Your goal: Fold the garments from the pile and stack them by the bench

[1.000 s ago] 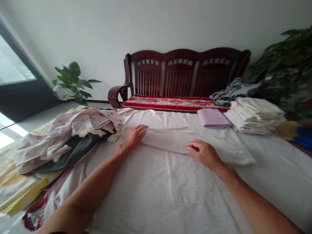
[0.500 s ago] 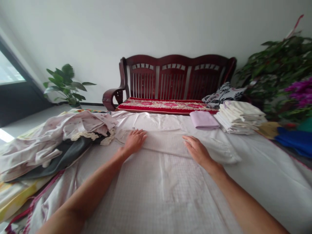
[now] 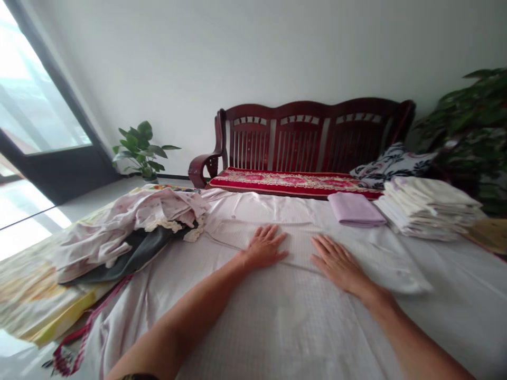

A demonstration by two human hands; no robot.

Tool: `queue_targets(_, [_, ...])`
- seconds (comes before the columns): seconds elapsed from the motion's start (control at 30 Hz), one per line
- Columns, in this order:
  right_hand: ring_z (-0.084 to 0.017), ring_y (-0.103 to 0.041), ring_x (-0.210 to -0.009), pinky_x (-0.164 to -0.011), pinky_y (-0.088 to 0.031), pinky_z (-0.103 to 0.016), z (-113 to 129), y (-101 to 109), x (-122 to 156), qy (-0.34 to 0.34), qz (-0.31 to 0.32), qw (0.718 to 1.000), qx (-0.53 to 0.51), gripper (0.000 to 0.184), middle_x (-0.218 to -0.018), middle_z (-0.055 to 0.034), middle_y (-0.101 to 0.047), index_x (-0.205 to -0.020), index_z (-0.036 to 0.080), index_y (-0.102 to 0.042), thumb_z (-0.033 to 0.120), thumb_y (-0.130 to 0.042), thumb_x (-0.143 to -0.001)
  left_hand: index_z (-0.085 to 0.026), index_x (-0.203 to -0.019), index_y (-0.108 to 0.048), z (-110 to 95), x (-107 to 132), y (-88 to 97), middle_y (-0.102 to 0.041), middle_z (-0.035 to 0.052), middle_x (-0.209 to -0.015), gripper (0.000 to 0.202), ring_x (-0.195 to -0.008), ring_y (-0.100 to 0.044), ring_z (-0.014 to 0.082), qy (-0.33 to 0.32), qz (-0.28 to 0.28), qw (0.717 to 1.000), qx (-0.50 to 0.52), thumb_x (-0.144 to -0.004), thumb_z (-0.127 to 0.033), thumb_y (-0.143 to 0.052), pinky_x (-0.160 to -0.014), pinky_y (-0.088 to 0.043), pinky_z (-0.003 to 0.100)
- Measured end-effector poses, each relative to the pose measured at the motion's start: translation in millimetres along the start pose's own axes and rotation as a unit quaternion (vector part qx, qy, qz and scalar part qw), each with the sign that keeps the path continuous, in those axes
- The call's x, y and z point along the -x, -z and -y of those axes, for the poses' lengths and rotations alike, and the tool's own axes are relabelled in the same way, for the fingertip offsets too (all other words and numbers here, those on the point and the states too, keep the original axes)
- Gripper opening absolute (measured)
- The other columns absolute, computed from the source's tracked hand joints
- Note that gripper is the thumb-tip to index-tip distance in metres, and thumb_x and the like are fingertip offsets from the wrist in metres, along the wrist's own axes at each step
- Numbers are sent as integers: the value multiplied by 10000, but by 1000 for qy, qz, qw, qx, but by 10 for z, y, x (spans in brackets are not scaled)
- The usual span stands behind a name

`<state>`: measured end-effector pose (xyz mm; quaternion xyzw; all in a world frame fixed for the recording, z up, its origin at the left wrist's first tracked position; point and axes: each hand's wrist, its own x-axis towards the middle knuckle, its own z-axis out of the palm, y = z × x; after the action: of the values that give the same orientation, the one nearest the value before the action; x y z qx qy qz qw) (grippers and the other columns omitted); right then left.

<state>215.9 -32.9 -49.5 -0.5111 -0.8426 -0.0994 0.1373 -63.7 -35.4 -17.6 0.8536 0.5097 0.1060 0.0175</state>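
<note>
A pale, finely checked garment (image 3: 269,316) lies spread flat before me, with a long folded band (image 3: 299,240) of the same cloth running across its far part. My left hand (image 3: 266,247) rests flat on the middle of this band, fingers spread. A short way to its right, my right hand (image 3: 336,263) also lies palm down on the band with its fingers stretched out. Nothing is gripped in either hand. The cloth under both palms is hidden.
On the left lies a heap of loose pinkish clothes (image 3: 119,221) with a dark grey garment (image 3: 138,256). A folded lilac cloth (image 3: 354,208) and a stack of folded white clothes (image 3: 431,203) sit at the far right. Behind stands a wooden bench (image 3: 297,142).
My left hand has slid rightward along the band, closer to my right hand, and its fingers are more spread. My right hand has flattened onto the cloth. The view has turned left.
</note>
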Motion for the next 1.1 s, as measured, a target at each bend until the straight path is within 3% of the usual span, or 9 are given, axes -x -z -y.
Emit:
queue_targets(0.13, [-310,-417,-1427,-1157,-342,-546,-277,-42,59,-20,0,1000,12,618,-1526,-126,-498,-1459,233,-506,557,-295,-978,-300,-1530,-409,442,226,129,-350,107,-1625,634,-1500,-292,328,67,-6,997,-27,-974,-606,-417,-1210,-219,547])
queue_targets(0.3, [-318,-425,-1418,-1154,-341,-557,-376,-78,82,-38,-22,999,13,600,-1505,-113,-523,-1449,243,-519,536,-321,-964,-292,-1511,-432,923,548,286,-386,124,-1604,606,-1492,-305,348,222,-23,971,-88,-982,-584,-392,-1183,-214,568])
queue_targets(0.4, [-329,-428,-1415,-1145,-361,-539,-429,-43,90,-46,-25,998,18,599,-1492,-128,-535,-1441,210,-525,523,-355,-959,-275,-1506,-440,1086,652,336,-385,151,-1599,609,-1462,-357,361,293,-24,949,-110,-985,-584,-372,-1164,-247,557])
queue_targets(0.53, [-328,-483,-1372,-1127,-386,-519,-599,38,134,-108,-21,993,39,573,-1467,-151,-556,-1420,192,-534,498,-375,-963,-252,-1505,-453,1126,666,359,-419,174,-1572,594,-1412,-428,363,327,-28,935,-132,-1001,-550,-355,-1149,-279,541])
queue_targets(0.63, [-337,-488,-1365,-1115,-388,-533,-681,72,162,-162,-10,985,58,573,-1456,-172,-563,-1412,165,-537,489,-374,-969,-201,-1445,-535,1039,621,391,-456,193,-1541,548,-1429,-393,398,329,-62,927,-167,-988,-483,-428,-1159,-255,573])
queue_targets(0.7, [-338,-485,-1367,-1112,-382,-539,-667,81,161,-188,-13,980,72,563,-1455,-181,-563,-1405,148,-543,470,-368,-978,-173,-1406,-576,920,557,412,-464,181,-1540,487,-1449,-374,382,292,-86,938,-165,-978,-378,-464,-1187,-239,559])
queue_targets(0.8, [-326,-484,-1367,-1132,-339,-543,-579,104,144,-193,-37,975,101,525,-1446,-174,-575,-1392,144,-556,419,-356,-992,-177,-1375,-607,638,378,386,-512,128,-1515,436,-1442,-415,304,190,-103,971,-98,-978,-265,-452,-1210,-286,463])
queue_targets(0.9, [-312,-467,-1380,-1165,-274,-546,-512,170,140,-186,-47,973,125,511,-1442,-161,-582,-1390,148,-568,394,-358,-994,-199,-1368,-608,269,94,272,-551,95,-1486,417,-1420,-456,256,76,-107,991,-11,-981,-274,-472,-1190,-357,418])
queue_targets(1.1, [-290,-433,-1405,-1202,-185,-528,-564,341,180,-248,-17,956,154,541,-1480,-158,-547,-1443,110,-526,359,-328,-1005,-183,-1369,-585,-418,-579,41,-583,101,-1455,406,-1391,-497,216,-108,-63,989,82,-987,-273,-481,-1199,-360,391])
